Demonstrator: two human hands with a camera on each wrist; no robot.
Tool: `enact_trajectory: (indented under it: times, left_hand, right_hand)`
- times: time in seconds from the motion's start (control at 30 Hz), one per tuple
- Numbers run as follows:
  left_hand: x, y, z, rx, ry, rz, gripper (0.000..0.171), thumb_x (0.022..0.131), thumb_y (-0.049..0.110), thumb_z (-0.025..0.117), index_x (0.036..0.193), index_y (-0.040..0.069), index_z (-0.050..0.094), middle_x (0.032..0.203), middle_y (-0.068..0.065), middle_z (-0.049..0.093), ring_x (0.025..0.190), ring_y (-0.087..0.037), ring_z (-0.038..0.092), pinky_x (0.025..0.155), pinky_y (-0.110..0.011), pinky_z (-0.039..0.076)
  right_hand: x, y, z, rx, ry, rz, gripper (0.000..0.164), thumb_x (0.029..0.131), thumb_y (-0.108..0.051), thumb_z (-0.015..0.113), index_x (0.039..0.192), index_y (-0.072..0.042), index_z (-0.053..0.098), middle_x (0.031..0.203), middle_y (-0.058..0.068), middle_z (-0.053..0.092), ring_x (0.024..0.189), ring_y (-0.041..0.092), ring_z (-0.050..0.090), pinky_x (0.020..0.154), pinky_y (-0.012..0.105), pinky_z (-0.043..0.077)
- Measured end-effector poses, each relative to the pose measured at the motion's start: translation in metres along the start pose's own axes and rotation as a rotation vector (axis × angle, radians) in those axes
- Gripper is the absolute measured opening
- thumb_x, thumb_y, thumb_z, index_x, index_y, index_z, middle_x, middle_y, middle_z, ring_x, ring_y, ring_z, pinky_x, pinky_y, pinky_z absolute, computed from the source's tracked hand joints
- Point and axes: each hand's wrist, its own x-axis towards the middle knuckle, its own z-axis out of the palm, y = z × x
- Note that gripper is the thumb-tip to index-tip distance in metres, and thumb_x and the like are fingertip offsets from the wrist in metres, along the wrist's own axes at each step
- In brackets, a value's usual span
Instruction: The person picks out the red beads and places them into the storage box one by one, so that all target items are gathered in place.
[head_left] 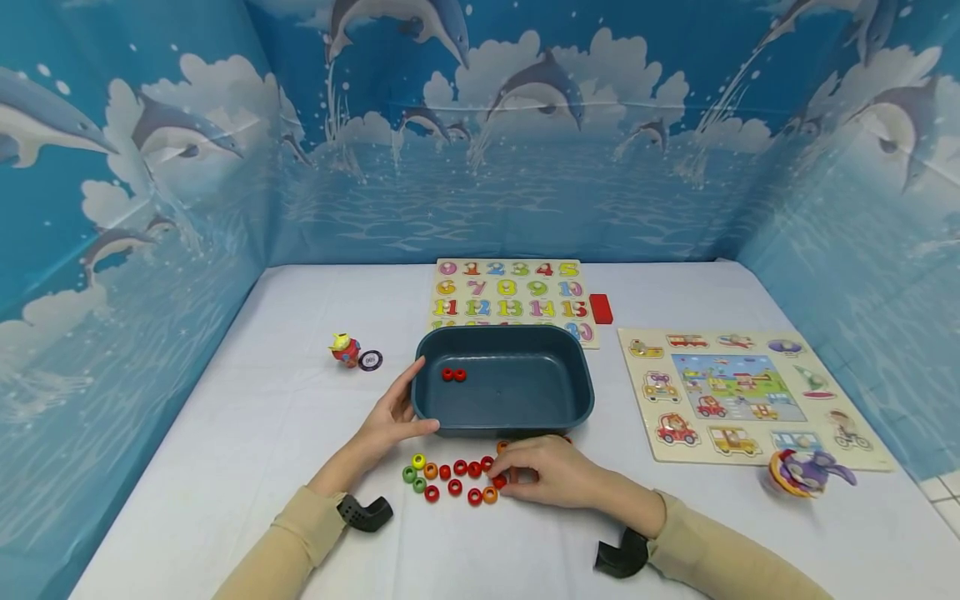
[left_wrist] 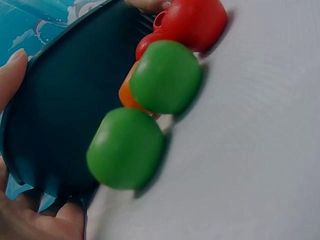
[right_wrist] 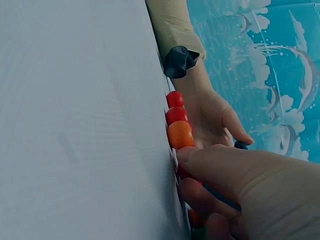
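A dark blue plastic bin (head_left: 510,333) stands in the middle of the table with two red beads (head_left: 453,376) inside. My left hand (head_left: 386,427) holds its left end, thumb at the near corner and fingers along the side. Loose beads lie in front of the bin: several red beads (head_left: 455,487), orange beads (head_left: 431,472), two green beads (left_wrist: 126,149) and a yellow bead (head_left: 418,461). Among their right part, my right hand (head_left: 551,472) pinches a red bead (head_left: 499,481) between thumb and index finger, at table level. This hand partly covers a few more beads.
Behind the bin lies a number puzzle board (head_left: 507,288) with a red block (head_left: 601,308) beside it. A vehicle puzzle board (head_left: 652,442) is on the right, near a purple toy figure (head_left: 808,473). At left are a small toy figure (head_left: 345,350) and a round chip (head_left: 371,360).
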Motion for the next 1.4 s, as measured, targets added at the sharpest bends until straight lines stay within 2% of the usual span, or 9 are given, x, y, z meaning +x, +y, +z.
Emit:
enact_trajectory:
  times: [0.17,0.37,0.57,0.73,0.83,1.0,1.17,1.4]
  left_hand:
    - [0.000,-0.002,0.000,0.010,0.001,-0.004,0.089,0.074,0.009,0.072,0.143,0.024,0.018,0.146,0.006,0.011,0.133,-0.018,0.012,0.103,-0.026,0.023]
    - [-0.001,-0.003,-0.001,0.008,0.004,-0.001,0.089,0.074,0.007,0.072,0.143,0.022,0.017,0.146,0.006,0.011,0.133,-0.018,0.012,0.103,-0.024,0.023]
    - [-0.002,-0.004,-0.002,0.006,0.004,-0.007,0.087,0.075,0.006,0.071,0.142,0.026,0.020,0.146,0.006,0.012,0.133,-0.015,0.014,0.102,-0.022,0.024]
    - [-0.002,-0.004,-0.002,0.013,0.006,-0.016,0.086,0.075,0.007,0.071,0.142,0.029,0.021,0.146,0.006,0.012,0.132,-0.014,0.015,0.102,-0.022,0.024]
    - [-0.002,-0.004,-0.002,0.019,0.005,-0.018,0.086,0.075,0.007,0.071,0.141,0.031,0.022,0.146,0.006,0.012,0.133,-0.015,0.014,0.103,-0.023,0.023]
    - [-0.001,-0.004,0.000,0.010,-0.001,-0.018,0.086,0.075,0.008,0.072,0.141,0.032,0.022,0.146,0.005,0.012,0.132,-0.015,0.016,0.102,-0.023,0.024]
    - [0.000,-0.004,0.001,0.004,-0.008,-0.015,0.088,0.074,0.008,0.072,0.142,0.028,0.020,0.147,0.005,0.010,0.133,-0.015,0.015,0.102,-0.023,0.024]
    - [0.000,-0.002,-0.001,-0.007,-0.009,-0.010,0.088,0.075,0.004,0.070,0.143,0.025,0.018,0.147,0.005,0.009,0.133,-0.016,0.012,0.103,-0.023,0.022]
  right_hand:
    - [0.000,-0.012,-0.012,-0.017,0.019,-0.021,0.021,0.078,-0.027,0.069,0.099,-0.023,0.065,0.093,-0.017,0.059,0.068,0.000,0.051,0.054,0.010,0.042]
    - [0.011,-0.030,-0.046,0.060,0.061,-0.089,0.027,0.076,-0.016,0.071,0.101,-0.021,0.063,0.097,-0.012,0.061,0.072,0.001,0.054,0.051,0.010,0.044]
    - [0.042,-0.022,-0.085,0.073,0.060,-0.096,0.031,0.077,-0.011,0.070,0.104,-0.022,0.062,0.100,-0.007,0.060,0.073,0.003,0.053,0.057,0.018,0.048]
    - [0.081,0.000,-0.103,0.087,0.015,-0.009,0.027,0.078,-0.014,0.069,0.103,-0.021,0.063,0.100,-0.005,0.061,0.081,0.006,0.055,0.061,0.023,0.050]
    - [0.103,0.016,-0.103,0.104,-0.025,0.060,0.028,0.077,-0.013,0.070,0.104,-0.015,0.063,0.098,-0.003,0.062,0.084,0.008,0.056,0.064,0.025,0.051]
    - [0.128,0.047,-0.089,0.120,-0.127,0.151,0.029,0.076,-0.011,0.071,0.104,-0.007,0.063,0.093,-0.002,0.062,0.083,0.011,0.058,0.068,0.023,0.051]
    - [0.136,0.070,-0.073,0.115,-0.209,0.213,0.029,0.074,-0.013,0.073,0.100,-0.006,0.064,0.087,0.000,0.061,0.076,0.009,0.059,0.067,0.022,0.051]
    - [0.138,0.079,-0.062,0.050,-0.238,0.254,0.029,0.071,-0.016,0.076,0.097,-0.012,0.064,0.085,0.000,0.060,0.067,0.008,0.058,0.061,0.022,0.050]
